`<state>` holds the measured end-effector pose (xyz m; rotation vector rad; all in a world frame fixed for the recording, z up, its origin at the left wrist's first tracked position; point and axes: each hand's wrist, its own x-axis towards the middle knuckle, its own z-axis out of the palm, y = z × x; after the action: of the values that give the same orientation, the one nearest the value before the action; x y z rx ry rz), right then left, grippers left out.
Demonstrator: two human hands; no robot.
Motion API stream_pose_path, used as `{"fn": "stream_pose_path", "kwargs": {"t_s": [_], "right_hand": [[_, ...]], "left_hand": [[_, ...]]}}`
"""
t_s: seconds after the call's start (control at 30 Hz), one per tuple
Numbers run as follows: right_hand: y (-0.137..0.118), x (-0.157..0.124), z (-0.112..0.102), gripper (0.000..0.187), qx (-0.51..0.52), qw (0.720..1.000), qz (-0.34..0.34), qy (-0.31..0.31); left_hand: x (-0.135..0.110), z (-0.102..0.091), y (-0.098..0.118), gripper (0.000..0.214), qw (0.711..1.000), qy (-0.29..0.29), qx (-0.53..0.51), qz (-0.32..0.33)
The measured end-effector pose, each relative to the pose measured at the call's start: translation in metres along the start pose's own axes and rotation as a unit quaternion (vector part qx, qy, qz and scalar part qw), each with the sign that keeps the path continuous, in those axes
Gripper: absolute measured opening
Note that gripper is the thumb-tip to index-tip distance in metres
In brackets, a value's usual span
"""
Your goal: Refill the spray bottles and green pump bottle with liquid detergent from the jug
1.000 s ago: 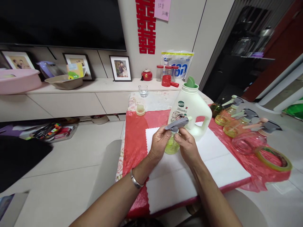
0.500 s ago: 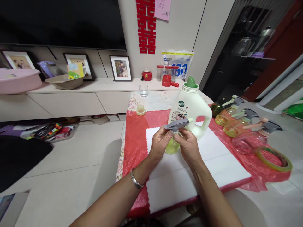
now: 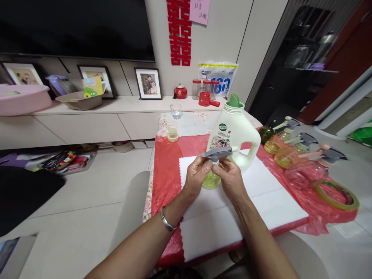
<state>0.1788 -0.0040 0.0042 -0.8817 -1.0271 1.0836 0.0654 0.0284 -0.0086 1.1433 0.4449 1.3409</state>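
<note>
Between my two hands stands a small spray bottle (image 3: 212,181) with yellow-green liquid and a grey trigger head (image 3: 217,152). My left hand (image 3: 196,175) is closed around the left side of its neck, thumb in front. On the other side, my right hand (image 3: 231,179) pinches the collar, its thumb close to the left one. Just behind rises a large pale-green detergent jug (image 3: 232,126) without its cap, a green spout in its mouth. The white cloth (image 3: 212,232) lies beneath bottle and jug. A translucent cap (image 3: 173,135) rests on the red plastic sheet to the left.
Several spray bottles (image 3: 308,174) and a roll of tape (image 3: 338,195) sit along the table's right side on red plastic (image 3: 316,223). At the back is a small glass (image 3: 176,111). A low cabinet (image 3: 130,106) behind carries photo frames, jars and basins.
Almost nothing differs. Both hands stay on the spray bottle's neck, with only a very slight shift of the right thumb and fingers.
</note>
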Motion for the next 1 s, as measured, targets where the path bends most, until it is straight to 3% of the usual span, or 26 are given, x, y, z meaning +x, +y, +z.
{"fn": "stream_pose_path", "kwargs": {"t_s": [0.4, 0.77, 1.0], "right_hand": [[-0.0034, -0.0025, -0.0028, 0.039, 0.004, 1.0, 0.005, -0.016], [-0.0045, -0.0007, 0.0036, 0.048, 0.004, 1.0, 0.001, 0.013], [-0.0053, -0.0021, 0.0, 0.038, 0.011, 1.0, 0.004, -0.009]], "left_hand": [[0.0006, 0.0006, 0.0006, 0.032, 1.0, 0.009, -0.009, -0.007], [0.0002, 0.0, 0.0017, 0.032, 1.0, -0.002, -0.014, -0.007], [0.0021, 0.0, -0.0028, 0.034, 1.0, -0.006, -0.018, 0.012]]}}
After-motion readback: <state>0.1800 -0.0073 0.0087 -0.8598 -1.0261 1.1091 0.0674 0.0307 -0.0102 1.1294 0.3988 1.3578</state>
